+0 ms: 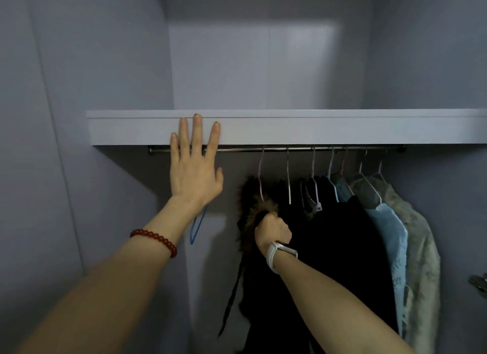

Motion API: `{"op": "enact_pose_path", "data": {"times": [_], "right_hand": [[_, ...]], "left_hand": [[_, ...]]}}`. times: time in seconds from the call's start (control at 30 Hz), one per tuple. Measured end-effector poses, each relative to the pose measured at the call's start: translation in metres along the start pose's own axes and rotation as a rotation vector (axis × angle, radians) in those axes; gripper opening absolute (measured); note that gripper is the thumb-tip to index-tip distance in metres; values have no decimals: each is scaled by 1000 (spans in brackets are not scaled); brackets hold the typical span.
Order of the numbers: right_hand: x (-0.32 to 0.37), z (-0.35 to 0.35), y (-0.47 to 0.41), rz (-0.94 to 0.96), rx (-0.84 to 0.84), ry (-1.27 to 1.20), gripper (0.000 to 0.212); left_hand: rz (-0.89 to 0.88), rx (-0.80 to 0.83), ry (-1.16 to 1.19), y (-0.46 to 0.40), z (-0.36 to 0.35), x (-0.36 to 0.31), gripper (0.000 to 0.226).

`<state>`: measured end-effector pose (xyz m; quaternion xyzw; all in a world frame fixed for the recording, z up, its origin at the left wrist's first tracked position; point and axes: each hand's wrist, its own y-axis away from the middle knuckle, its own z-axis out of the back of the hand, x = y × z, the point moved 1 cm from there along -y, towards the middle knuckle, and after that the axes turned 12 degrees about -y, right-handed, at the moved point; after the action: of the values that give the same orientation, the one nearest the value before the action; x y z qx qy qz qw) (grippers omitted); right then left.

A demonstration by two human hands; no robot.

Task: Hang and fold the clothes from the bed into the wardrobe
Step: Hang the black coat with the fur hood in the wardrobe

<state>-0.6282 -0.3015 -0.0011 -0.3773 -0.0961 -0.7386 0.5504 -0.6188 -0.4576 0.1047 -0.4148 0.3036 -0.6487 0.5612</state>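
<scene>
Several clothes already on the rail [263, 149]; right hand [272, 231] grips a fur-trimmed dark coat [253, 208] hanging there. Left hand [193, 166] spread flat against the shelf [316, 129] edge, a blue hanger [196, 228] behind its wrist. Bed out of view, so what remains can't be judged

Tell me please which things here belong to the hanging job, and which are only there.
Belong to the job:
- black fur-trimmed coat, held by the right hand
- its pink hanger
- clothes rail
- left hand, flat against the shelf edge

Only there:
- blue hanger
- other hung clothes
- red bead bracelet
- white watch
</scene>
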Motion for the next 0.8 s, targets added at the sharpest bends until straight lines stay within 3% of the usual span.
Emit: {"op": "enact_pose_path", "data": {"times": [0.23,0.37,0.5,0.63,0.8], "right_hand": [[-11,-3,17,26,-7,-84,29],[-23,15,44,133,29,-172,47],[-35,36,92,271,78,-309,45],[-52,44,152,303,260,-410,37],[-75,41,235,201,603,-456,32]], "left_hand": [[25,108,76,17,6,4,87],[169,257,245,61,21,-4,72],[283,301,382,128,41,-19,61],[426,508,438,197,79,-33,57],[643,682,432,301,146,-39,54]]}}
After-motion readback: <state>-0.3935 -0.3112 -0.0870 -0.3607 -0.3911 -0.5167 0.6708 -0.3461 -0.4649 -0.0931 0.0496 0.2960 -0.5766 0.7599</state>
